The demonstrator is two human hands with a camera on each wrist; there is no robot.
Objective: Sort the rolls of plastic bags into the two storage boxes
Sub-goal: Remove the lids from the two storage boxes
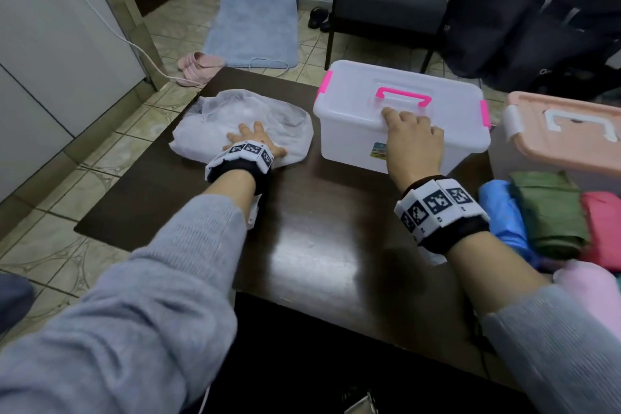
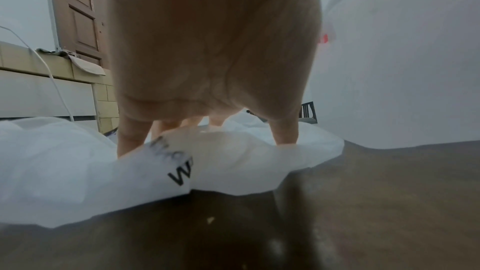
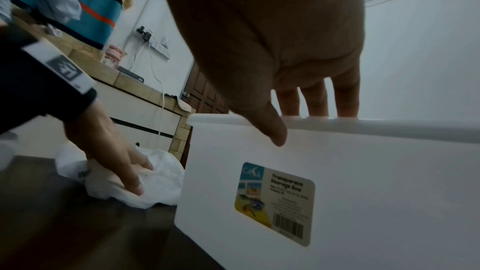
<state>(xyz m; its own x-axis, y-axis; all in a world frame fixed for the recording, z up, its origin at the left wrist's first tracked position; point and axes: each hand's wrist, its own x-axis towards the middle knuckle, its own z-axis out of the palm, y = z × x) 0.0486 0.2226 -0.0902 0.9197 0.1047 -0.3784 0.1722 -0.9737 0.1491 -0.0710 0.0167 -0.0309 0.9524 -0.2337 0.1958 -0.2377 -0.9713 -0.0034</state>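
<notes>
the left hand (image 1: 250,141) lies flat with fingers spread on a crumpled white plastic bag (image 1: 242,119) at the far left of the dark worktop (image 1: 319,245); the left wrist view shows the straight fingers (image 2: 131,141) pressing down into the bag's folds, gripping nothing. black lettering shows on the bag's near edge, too blurred to read.

the right hand (image 1: 415,141) rests on the lid of the clear storage box (image 1: 400,124), which stands shut just right of the white bag, with a pink handle (image 1: 403,96) on top and pink latches at its ends. in the right wrist view the fingers (image 3: 315,102) reach over the lid's near edge and the thumb (image 3: 272,128) lies against the front wall, above a printed label (image 3: 275,202); the hand looks relaxed on the lid rather than clenched round any part of it.

a second storage box with a peach lid (image 1: 564,131) and white handle stands to the right of the clear one, also shut. the rolls of plastic bags lie on the worktop in front of that peach box, none inside either box: a blue roll (image 1: 504,215), a green roll (image 1: 551,212) and a red roll (image 1: 603,225) side by side, with a pink roll (image 1: 591,289) nearer the person, by the right sleeve.

beyond the worktop are a tiled floor, a blue mat (image 1: 252,30), pink slippers (image 1: 200,65) and a dark chair (image 1: 389,0).
</notes>
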